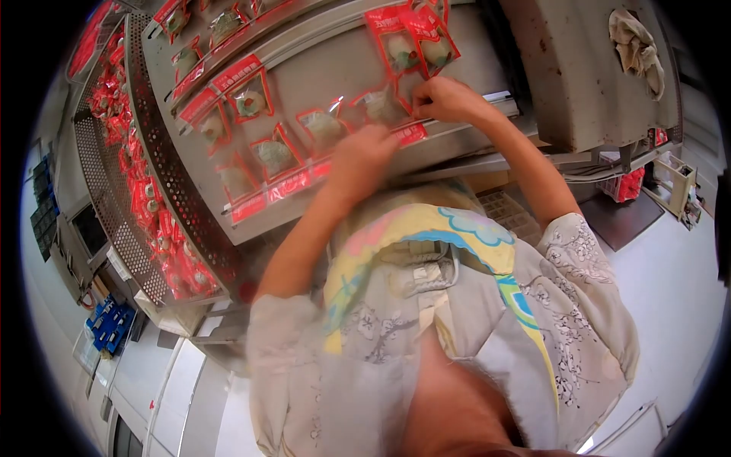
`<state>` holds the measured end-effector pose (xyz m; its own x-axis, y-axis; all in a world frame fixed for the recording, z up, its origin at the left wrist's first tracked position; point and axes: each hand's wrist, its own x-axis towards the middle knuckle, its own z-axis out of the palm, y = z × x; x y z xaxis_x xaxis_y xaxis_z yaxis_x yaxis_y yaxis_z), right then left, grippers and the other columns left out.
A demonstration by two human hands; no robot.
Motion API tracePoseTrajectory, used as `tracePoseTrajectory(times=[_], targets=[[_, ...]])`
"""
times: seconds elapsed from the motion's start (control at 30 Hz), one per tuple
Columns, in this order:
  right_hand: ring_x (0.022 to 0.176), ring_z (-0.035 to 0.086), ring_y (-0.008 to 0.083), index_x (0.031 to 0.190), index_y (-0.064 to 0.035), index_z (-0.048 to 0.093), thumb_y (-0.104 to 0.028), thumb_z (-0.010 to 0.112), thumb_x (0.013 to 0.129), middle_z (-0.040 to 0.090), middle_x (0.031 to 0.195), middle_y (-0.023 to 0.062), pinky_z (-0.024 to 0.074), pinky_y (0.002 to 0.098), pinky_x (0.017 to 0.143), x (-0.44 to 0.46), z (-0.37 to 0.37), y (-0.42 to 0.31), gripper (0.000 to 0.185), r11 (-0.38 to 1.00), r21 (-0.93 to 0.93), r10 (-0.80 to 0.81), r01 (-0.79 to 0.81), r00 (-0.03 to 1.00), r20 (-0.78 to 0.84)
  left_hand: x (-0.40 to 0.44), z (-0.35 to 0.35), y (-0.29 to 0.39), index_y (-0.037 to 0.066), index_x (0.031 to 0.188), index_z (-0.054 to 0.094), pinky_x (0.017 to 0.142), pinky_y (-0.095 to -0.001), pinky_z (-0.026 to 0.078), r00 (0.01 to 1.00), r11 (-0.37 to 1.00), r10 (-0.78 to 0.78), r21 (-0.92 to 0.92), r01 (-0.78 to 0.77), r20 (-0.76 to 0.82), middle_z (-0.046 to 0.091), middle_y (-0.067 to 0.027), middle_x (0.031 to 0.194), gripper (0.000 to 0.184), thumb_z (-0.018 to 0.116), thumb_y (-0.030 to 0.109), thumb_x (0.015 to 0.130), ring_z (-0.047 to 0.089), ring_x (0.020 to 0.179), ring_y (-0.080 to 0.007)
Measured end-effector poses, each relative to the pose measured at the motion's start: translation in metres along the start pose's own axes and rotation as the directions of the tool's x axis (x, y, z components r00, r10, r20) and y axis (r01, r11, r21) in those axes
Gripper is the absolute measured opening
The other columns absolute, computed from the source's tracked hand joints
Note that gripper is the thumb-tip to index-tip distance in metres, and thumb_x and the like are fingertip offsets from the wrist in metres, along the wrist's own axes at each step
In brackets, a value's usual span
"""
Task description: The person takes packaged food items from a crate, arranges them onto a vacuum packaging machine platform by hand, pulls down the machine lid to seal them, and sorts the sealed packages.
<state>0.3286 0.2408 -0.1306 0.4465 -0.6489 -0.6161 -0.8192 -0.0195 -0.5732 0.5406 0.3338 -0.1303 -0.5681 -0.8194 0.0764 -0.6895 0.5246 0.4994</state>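
Red-edged clear packets with pale green round items inside lie on a metal surface (324, 65). My left hand (362, 164), smeared by motion, is at the near edge, close to a packet (323, 128). My right hand (445, 100) has its fingers curled at the right side of another packet (381, 107); whether it grips the edge is hidden. Just beyond it, overlapping packets (411, 46) lie at the top. More packets, such as one (272, 154) and another (249, 99), lie to the left.
A perforated metal trough (114, 206) with many red packets (156, 206) runs along the left. At the right stands a metal housing (586, 68) with a cloth (638, 53) on it. A blue rack (112, 325) is at the lower left.
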Motion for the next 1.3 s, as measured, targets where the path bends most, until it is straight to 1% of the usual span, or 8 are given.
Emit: tracePoseTrajectory(times=[0.17, 0.3, 0.53, 0.63, 0.8, 1.0, 1.17, 1.3], targets=[[0.078, 0.065, 0.0245, 0.080, -0.0077, 0.068, -0.025, 0.069, 0.073, 0.067, 0.076, 0.0088, 0.0490, 0.0359, 0.070, -0.003, -0.001, 0.000, 0.019, 0.999, 0.045, 0.002, -0.001, 1.000, -0.021, 0.015, -0.021, 0.001, 0.010, 0.091, 0.063, 0.062, -0.0361, 0.050, 0.993, 0.956, -0.114, -0.273, 0.105, -0.019, 0.060, -0.0072, 0.080, 0.015, 0.067, 0.019, 0.079, 0.061, 0.076, -0.0271], [0.079, 0.066, 0.0257, 0.081, -0.0088, 0.069, -0.024, 0.069, 0.073, 0.068, 0.077, 0.0090, 0.0496, 0.0368, 0.072, -0.004, 0.004, 0.001, 0.017, 0.999, 0.037, 0.024, -0.022, 0.998, -0.050, 0.075, -0.019, -0.031, 0.005, 0.092, 0.064, 0.064, -0.0348, 0.049, 0.818, 0.868, -0.453, -0.383, 0.315, -0.354, 0.066, -0.0092, 0.090, 0.018, 0.067, 0.020, 0.083, 0.063, 0.072, -0.0238], [0.078, 0.065, 0.0265, 0.087, -0.0076, 0.069, -0.020, 0.068, 0.076, 0.067, 0.082, 0.0112, 0.0496, 0.0362, 0.071, -0.010, -0.001, -0.009, 0.016, 0.999, 0.038, 0.039, -0.034, 0.990, -0.137, 0.135, 0.034, -0.091, 0.002, 0.096, 0.062, 0.059, -0.0219, 0.040, 0.817, 0.549, -0.576, -0.750, 0.369, -0.021, 0.061, 0.0027, 0.078, 0.018, 0.065, 0.017, 0.087, 0.048, 0.066, -0.0040], [0.072, 0.062, 0.0206, 0.095, -0.0048, 0.067, -0.014, 0.067, 0.081, 0.065, 0.081, 0.0102, 0.0487, 0.0317, 0.067, -0.001, 0.003, -0.014, 0.017, 0.942, 0.259, -0.038, 0.213, 0.836, -0.548, 0.125, -0.013, -0.058, 0.003, 0.091, 0.062, 0.059, -0.0219, 0.040, 0.750, 0.277, -0.661, -0.928, 0.249, 0.004, 0.060, 0.0030, 0.078, 0.011, 0.062, 0.015, 0.089, 0.048, 0.066, -0.0047], [0.067, 0.055, 0.0095, 0.112, -0.0015, 0.061, -0.011, 0.064, 0.087, 0.063, 0.078, 0.0042, 0.0445, 0.0229, 0.059, 0.039, 0.004, -0.053, 0.027, 0.830, 0.160, -0.084, 0.534, 0.404, -0.911, 0.099, -0.012, -0.085, 0.004, 0.095, 0.059, 0.058, -0.0274, 0.047, 0.748, 0.245, -0.642, -0.969, -0.005, -0.166, 0.063, -0.0037, 0.086, 0.016, 0.061, 0.020, 0.091, 0.059, 0.078, -0.0102], [0.063, 0.050, 0.0037, 0.090, 0.0019, 0.068, -0.020, 0.061, 0.090, 0.060, 0.067, -0.0030, 0.0401, 0.0215, 0.056, 0.089, 0.021, -0.079, 0.023, 0.684, 0.599, 0.097, 0.417, 0.761, -0.641, 0.057, -0.007, -0.114, 0.001, 0.092, 0.059, 0.061, -0.0273, 0.046, 0.598, 0.466, -0.756, -0.861, 0.204, -0.267, 0.062, -0.0034, 0.077, 0.021, 0.059, 0.021, 0.091, 0.056, 0.072, -0.0092], [0.062, 0.050, 0.0059, 0.086, 0.0036, 0.068, -0.031, 0.062, 0.087, 0.061, 0.064, 0.0023, 0.0417, 0.0258, 0.057, 0.110, 0.023, -0.078, 0.035, 0.899, 0.428, 0.101, 0.095, 0.905, -0.414, 0.021, -0.029, -0.108, -0.002, 0.094, 0.063, 0.059, -0.0223, 0.045, 0.487, 0.058, -0.865, -0.943, 0.327, 0.116, 0.063, -0.0014, 0.079, 0.015, 0.056, 0.011, 0.092, 0.057, 0.071, -0.0069], [0.075, 0.063, 0.0348, 0.082, -0.0044, 0.070, -0.040, 0.058, 0.081, 0.066, 0.077, 0.0175, 0.0482, 0.0415, 0.070, 0.111, 0.022, -0.087, 0.038, 0.966, 0.251, 0.163, -0.066, 0.907, -0.388, 0.012, -0.023, -0.111, 0.001, 0.095, 0.062, 0.056, -0.0227, 0.048, 0.414, -0.179, -0.864, -0.942, 0.283, 0.288, 0.063, -0.0025, 0.080, 0.013, 0.054, 0.009, 0.092, 0.059, 0.067, -0.0095]])
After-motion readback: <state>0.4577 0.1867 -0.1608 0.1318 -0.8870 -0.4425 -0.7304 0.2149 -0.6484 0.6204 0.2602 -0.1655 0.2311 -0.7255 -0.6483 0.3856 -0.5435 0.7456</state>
